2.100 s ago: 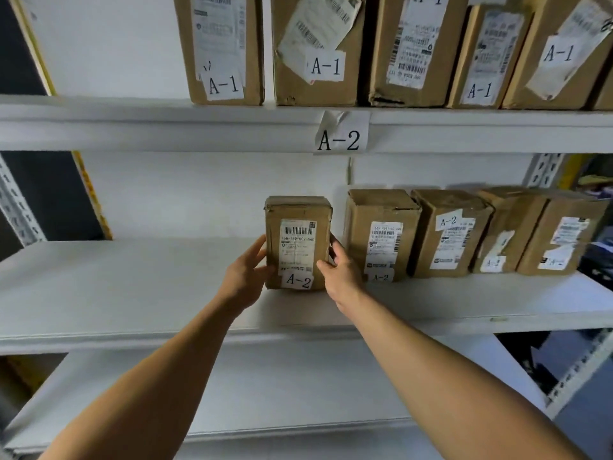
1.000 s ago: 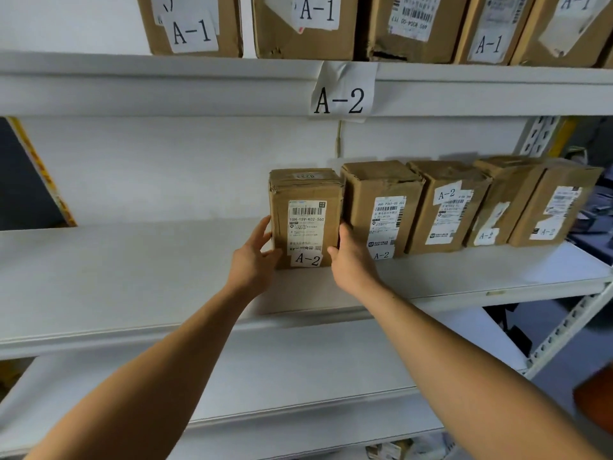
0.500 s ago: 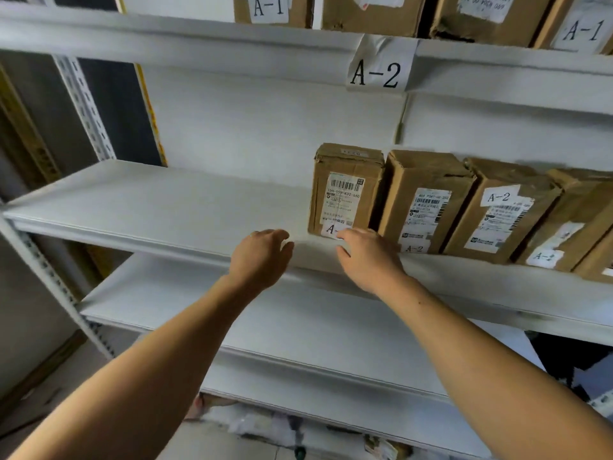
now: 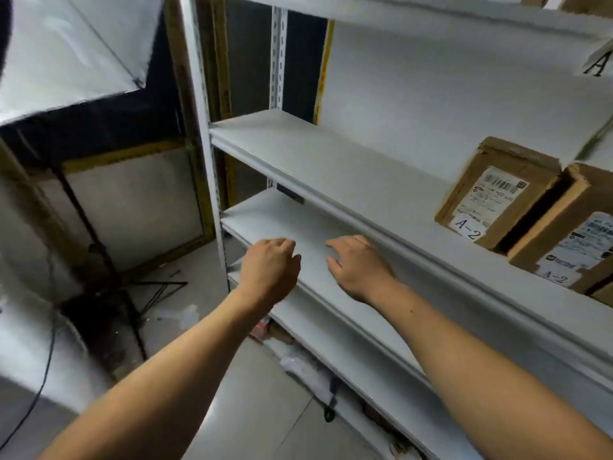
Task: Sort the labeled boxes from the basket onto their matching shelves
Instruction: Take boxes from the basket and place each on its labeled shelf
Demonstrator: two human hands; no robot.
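Observation:
A brown cardboard box with an A-2 label stands upright on the white A-2 shelf at the right. A second A-2 box stands against its right side. My left hand hovers in front of the lower white shelf, fingers curled loosely and holding nothing. Beside it my right hand hangs with fingers spread, also holding nothing. Both hands are well left of and below the boxes. The basket is out of view.
The rack's white upright post stands at the left. A black light stand with a white softbox is on the grey floor beyond it. Plastic wrap and clutter lie under the lowest shelf.
Both hands have let go of the A-2 box, left standing beside the row, and dropped down away from it. My view has swung left and downward.

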